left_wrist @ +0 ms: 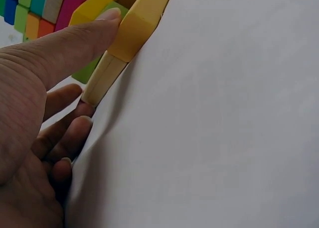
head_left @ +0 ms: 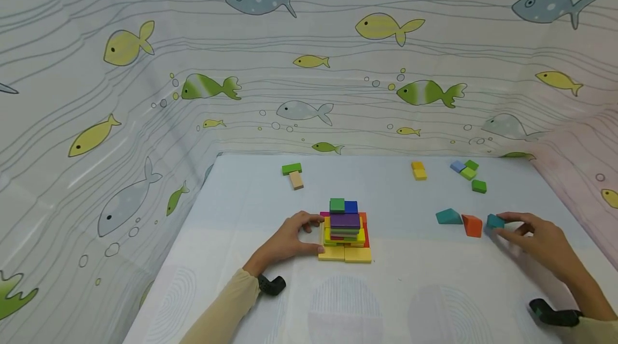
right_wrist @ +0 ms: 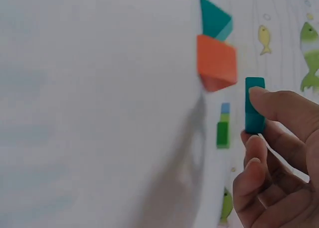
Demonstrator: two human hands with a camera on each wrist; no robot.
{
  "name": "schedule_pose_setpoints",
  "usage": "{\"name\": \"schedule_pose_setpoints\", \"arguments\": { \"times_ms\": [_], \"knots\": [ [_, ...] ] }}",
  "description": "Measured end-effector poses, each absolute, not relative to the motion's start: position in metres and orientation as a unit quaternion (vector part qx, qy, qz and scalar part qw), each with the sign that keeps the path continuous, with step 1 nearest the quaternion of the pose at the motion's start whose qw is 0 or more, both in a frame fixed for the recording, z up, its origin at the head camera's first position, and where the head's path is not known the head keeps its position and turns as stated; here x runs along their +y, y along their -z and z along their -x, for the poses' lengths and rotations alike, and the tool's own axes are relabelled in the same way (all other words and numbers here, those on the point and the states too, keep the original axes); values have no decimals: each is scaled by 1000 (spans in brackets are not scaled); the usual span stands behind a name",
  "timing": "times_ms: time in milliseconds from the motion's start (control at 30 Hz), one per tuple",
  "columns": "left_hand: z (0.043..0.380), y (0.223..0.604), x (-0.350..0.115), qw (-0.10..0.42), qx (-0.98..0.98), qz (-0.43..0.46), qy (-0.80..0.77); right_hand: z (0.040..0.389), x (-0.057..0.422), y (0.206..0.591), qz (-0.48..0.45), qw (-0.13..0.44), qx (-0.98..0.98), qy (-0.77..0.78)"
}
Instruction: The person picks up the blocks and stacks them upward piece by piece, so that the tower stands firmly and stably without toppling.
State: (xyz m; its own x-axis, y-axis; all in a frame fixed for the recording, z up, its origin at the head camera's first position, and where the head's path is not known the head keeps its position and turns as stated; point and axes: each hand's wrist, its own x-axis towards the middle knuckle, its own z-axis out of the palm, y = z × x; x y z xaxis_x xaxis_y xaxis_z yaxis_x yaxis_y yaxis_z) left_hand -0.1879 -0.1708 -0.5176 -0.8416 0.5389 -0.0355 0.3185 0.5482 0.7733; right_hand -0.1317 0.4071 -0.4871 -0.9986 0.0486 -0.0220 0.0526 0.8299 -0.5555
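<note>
A stepped stack of colored toy blocks (head_left: pixel 345 221) stands mid-table, with a purple block across its upper part and green and blue blocks on top. My left hand (head_left: pixel 291 235) holds the stack's left side, thumb at the front, fingers further back. In the left wrist view the thumb lies on a yellow block (left_wrist: pixel 134 36), and fingertips meet the end of a beige block (left_wrist: pixel 103 78). Over at the right, my right hand (head_left: pixel 543 239) pinches a small teal block (right_wrist: pixel 254 106) between thumb and fingers. Left of it are an orange wedge block (head_left: pixel 472 226) and a teal triangular block (head_left: pixel 449 217).
Behind the stack lie a green block (head_left: pixel 292 168) and a beige block (head_left: pixel 296 180). Two yellow blocks (head_left: pixel 419 170) sit at the back right, near a group of green and blue blocks (head_left: pixel 468 173). A fish-printed curtain (head_left: pixel 309 81) surrounds the table.
</note>
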Motion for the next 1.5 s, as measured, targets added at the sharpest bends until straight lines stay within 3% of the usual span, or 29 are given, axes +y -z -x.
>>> {"name": "schedule_pose_setpoints", "arguments": {
  "times_ms": [600, 1133, 1500],
  "knots": [
    [188, 521, -171, 133, 869, -248, -406, 163, 296, 436, 132, -90, 919, 361],
    [188, 521, -171, 132, 868, -247, -410, 188, 188, 419, 266, -59, 880, 389],
    [190, 518, -173, 139, 858, -257, -422, 192, 148, 413, 302, -34, 867, 395]
  ]
}}
